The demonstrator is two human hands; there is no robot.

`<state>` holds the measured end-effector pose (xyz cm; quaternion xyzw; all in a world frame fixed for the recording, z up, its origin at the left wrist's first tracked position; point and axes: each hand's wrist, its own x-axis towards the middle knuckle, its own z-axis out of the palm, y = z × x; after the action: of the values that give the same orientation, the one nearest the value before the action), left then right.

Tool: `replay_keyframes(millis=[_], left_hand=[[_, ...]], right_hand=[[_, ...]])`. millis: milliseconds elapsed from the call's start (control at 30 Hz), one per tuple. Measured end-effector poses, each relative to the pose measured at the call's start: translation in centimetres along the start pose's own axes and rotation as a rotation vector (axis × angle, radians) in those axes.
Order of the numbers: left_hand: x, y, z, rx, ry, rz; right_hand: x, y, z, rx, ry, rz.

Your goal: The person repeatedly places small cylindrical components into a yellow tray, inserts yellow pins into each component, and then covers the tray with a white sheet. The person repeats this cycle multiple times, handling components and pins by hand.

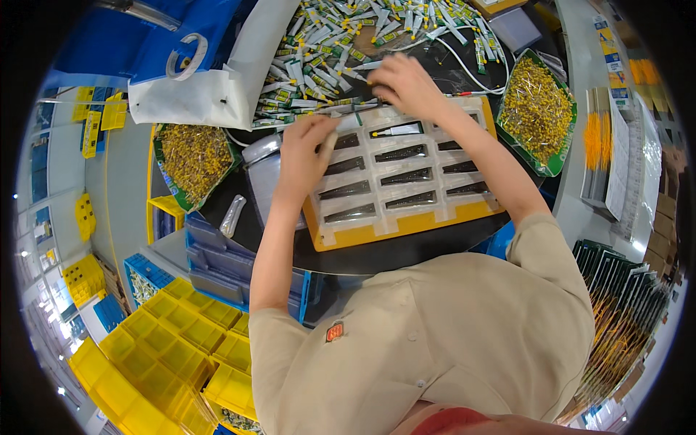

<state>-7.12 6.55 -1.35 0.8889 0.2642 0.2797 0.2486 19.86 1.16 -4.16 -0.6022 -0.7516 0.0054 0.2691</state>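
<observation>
My left hand is over the upper left corner of a clear plastic tray, its fingers closed on a small white tube with a green end. Part of that tube is hidden under the fingers. My right hand, slightly blurred, reaches past the tray's far edge to a heap of yellow-capped tubes. Its fingers are apart, and one tube lies right by the fingertips. Another tube lies in a far-row compartment. Dark tapered pieces show in several other compartments. A yellow board is under the tray.
Green boxes of small yellow-headed parts stand left and right. A white cable curves beside the heap. A tape roll is at the back left. Stacked yellow bins are at lower left, near a blue crate.
</observation>
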Motion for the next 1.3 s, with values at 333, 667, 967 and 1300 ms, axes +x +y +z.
replay_keyframes(millis=[333, 667, 967, 1300], left_hand=[[-4.3, -1.2, -1.7, -0.062, -0.09, 0.078], [6.7, -10.7, 0.2, 0.725, -0.077, -0.122], [-0.4, -2.3, -4.4, -0.232, 0.01, -0.197], [-12.3, 4.5, -0.8, 0.003, -0.032, 0.002]], right_hand=[[1.6, -6.0, 1.0, -0.074, -0.206, -0.084], [11.0, -6.7, 9.6, -0.079, -0.155, 0.33], [3.5, -8.9, 1.1, 0.625, 0.002, 0.365], [-1.6, -10.7, 2.6, 0.374, -0.089, 0.027]])
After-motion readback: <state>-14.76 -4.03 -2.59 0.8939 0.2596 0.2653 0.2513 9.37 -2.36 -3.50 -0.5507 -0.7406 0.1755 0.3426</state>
